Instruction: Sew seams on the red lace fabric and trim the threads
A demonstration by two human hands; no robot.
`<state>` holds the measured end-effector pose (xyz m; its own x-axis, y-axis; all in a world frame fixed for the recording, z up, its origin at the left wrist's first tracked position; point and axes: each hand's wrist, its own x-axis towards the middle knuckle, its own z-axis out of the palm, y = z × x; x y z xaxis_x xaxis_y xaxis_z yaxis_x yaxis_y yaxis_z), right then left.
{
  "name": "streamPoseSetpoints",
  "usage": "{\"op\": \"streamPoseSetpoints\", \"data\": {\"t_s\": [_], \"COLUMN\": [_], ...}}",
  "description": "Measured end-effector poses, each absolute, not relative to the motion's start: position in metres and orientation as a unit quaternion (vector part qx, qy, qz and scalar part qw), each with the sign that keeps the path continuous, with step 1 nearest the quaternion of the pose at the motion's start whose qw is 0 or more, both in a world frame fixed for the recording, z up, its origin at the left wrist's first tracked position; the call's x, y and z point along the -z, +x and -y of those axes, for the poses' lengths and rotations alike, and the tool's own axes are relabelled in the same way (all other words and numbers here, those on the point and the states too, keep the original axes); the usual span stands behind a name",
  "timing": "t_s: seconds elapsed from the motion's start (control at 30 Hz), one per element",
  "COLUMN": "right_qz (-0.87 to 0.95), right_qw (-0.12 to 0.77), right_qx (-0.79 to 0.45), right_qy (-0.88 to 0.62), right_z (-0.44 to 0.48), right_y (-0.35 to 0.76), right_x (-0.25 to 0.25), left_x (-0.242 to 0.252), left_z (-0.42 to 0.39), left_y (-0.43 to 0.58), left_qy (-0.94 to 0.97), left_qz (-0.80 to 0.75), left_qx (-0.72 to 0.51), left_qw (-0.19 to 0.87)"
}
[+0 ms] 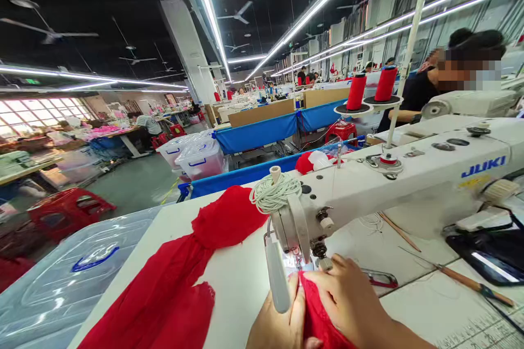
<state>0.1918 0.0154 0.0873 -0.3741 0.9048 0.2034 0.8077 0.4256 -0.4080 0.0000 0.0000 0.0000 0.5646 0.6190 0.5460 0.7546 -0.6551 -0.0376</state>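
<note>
— Seen from the head camera, where is the cloth?
— The strip of thin red fabric (317, 319) lies on the white table (245, 278), under the left end of the white JUKI sewing machine (409, 174), between the two hands.
— And the hands?
— The right hand (347, 300) lies flat on it, fingers together, tips toward the machine. The left hand (278, 327) touches its left edge behind a white plastic tube (277, 278). I cannot tell whether it is pinching or just pressing.
— Anything beside them?
— A longer piece of red cloth (176, 283) trails off leftward.
</note>
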Motion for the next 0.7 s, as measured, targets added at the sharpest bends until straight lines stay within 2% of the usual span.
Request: {"op": "streamPoseSetpoints", "data": {"t_s": [0.4,0.6,0.7], "right_qz": [0.803,0.808,0.809], "right_qw": [0.286,0.284,0.285], "right_qx": [-0.101,-0.082,-0.089], "right_qy": [-0.513,-0.510,-0.507], "right_z": [-0.017,-0.019,-0.019], "right_y": [0.192,0.191,0.191], "right_x": [-0.071,-0.073,-0.076], "left_x": [-0.043,-0.056,-0.057], "left_z": [0.013,0.010,0.010], "left_y": [0.000,-0.008,-0.009], "left_qy": [-0.864,-0.872,-0.870], "left_qz": [0.428,0.368,0.358], "left_qx": [0.177,0.098,0.081], "left_qw": [0.198,0.307,0.329]}}
